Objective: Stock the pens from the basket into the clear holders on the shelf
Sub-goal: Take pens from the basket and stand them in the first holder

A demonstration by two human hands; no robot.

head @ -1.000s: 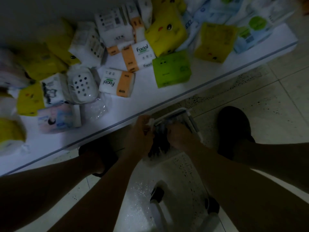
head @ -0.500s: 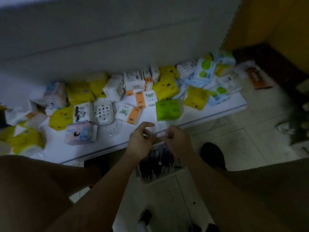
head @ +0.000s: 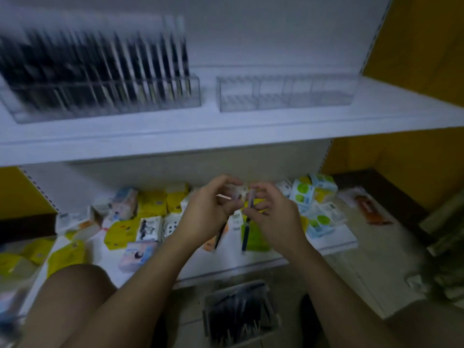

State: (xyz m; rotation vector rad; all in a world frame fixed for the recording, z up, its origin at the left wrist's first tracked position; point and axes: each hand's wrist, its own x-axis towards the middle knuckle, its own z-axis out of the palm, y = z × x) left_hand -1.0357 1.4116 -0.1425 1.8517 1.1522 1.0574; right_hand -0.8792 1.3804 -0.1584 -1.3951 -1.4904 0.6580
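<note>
Dark slim pens are held in both hands, in front of the lower shelf. The left hand (head: 208, 209) is closed on one dark pen (head: 220, 234), tip hanging down; the right hand (head: 273, 214) is pinched on a second dark pen (head: 245, 233), also near vertical. The grey plastic basket of remaining pens (head: 241, 315) sits on the floor, near, between the knees. On the white upper shelf (head: 226, 126), the left clear acrylic holder (head: 100, 96) is already packed; the right clear acrylic holder (head: 286, 94) looks empty. Pens are best kept upright and lowered singly into a right-holder slot. Strong blur; slot detail cannot be told.
</note>
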